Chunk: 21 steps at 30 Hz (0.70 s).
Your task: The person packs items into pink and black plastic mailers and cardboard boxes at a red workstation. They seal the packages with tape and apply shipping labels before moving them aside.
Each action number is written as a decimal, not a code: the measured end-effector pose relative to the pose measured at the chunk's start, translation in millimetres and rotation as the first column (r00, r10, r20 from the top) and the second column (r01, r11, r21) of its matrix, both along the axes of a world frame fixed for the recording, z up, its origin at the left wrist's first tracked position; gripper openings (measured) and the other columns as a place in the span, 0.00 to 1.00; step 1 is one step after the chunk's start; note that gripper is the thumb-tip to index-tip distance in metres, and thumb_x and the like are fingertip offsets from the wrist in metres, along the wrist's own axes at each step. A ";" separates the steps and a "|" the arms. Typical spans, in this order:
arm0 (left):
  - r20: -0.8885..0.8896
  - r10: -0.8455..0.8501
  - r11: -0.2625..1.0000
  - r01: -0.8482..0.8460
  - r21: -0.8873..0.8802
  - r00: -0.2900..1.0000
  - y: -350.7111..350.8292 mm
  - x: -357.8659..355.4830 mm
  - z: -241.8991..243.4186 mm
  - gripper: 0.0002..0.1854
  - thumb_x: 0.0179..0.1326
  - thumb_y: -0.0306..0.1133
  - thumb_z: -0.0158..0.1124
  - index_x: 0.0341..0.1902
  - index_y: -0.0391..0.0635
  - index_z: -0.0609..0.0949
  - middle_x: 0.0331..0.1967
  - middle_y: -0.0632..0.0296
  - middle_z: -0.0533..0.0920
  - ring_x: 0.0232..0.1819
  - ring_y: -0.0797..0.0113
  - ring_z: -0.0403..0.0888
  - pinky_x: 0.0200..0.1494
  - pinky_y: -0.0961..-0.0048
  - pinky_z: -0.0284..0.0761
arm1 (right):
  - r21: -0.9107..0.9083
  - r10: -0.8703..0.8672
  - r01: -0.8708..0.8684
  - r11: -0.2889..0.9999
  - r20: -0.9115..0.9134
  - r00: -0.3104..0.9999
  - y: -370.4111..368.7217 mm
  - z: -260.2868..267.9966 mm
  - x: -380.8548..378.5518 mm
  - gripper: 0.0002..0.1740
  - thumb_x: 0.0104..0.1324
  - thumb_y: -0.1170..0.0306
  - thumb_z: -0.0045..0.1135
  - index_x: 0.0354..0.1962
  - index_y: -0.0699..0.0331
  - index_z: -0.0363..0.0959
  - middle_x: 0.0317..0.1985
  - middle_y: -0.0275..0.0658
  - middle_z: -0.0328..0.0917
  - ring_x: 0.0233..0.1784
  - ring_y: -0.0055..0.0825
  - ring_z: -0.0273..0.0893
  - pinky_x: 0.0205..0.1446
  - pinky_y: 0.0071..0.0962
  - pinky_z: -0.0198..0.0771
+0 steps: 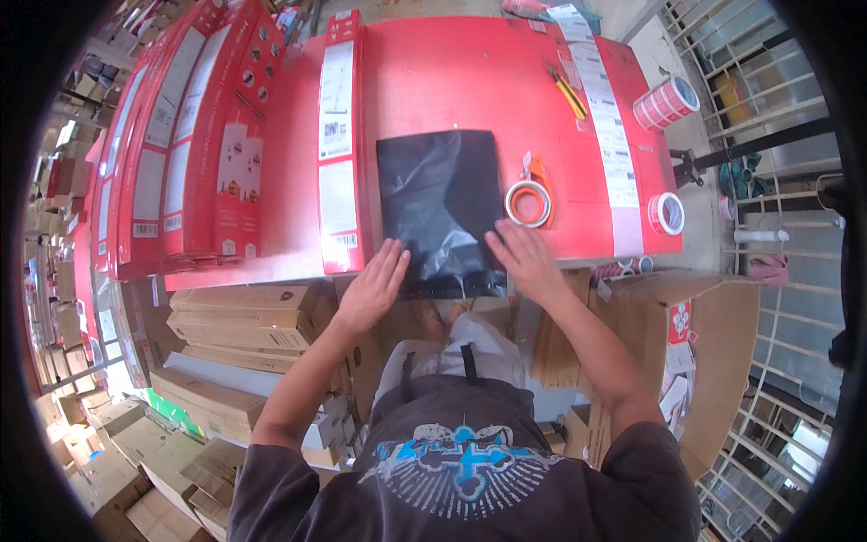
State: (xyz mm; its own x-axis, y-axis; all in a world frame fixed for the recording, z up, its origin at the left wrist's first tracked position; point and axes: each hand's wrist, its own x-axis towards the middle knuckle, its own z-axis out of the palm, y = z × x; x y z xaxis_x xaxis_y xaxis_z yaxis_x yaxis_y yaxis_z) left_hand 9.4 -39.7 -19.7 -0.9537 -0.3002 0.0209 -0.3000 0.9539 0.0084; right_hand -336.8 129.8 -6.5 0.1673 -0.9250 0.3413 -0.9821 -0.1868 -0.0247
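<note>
A black plastic mailing bag (440,196) lies flat on the red tabletop (433,74), its lower end reaching over the front edge. My left hand (376,281) rests at the bag's lower left side, fingers extended and holding nothing. On the opposite side, my right hand (527,261) touches the bag's right edge with its fingers spread. Just beyond those right fingertips sits an orange tape dispenser (540,177) with a roll of tape in it. A long red printed carton (339,146) lies to the left of the bag.
A yellow utility knife (569,93) and a strip of printed labels (609,135) lie at the right. Tape rolls (667,213) stand near the right edge. Red cartons (183,135) are stacked at left. Brown cartons (237,318) and an open cardboard box (718,359) flank my legs.
</note>
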 end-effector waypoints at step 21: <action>-0.116 0.848 0.357 -0.396 0.846 0.516 43.9 -20.7 -30.5 0.12 0.63 0.18 0.59 0.47 0.38 0.86 0.30 0.40 0.83 0.38 0.39 0.87 0.43 0.51 0.80 | 0.688 -0.502 -0.008 0.725 0.536 0.679 -31.0 -12.6 -11.8 0.16 0.74 0.67 0.58 0.53 0.67 0.85 0.54 0.60 0.85 0.59 0.59 0.82 0.59 0.53 0.75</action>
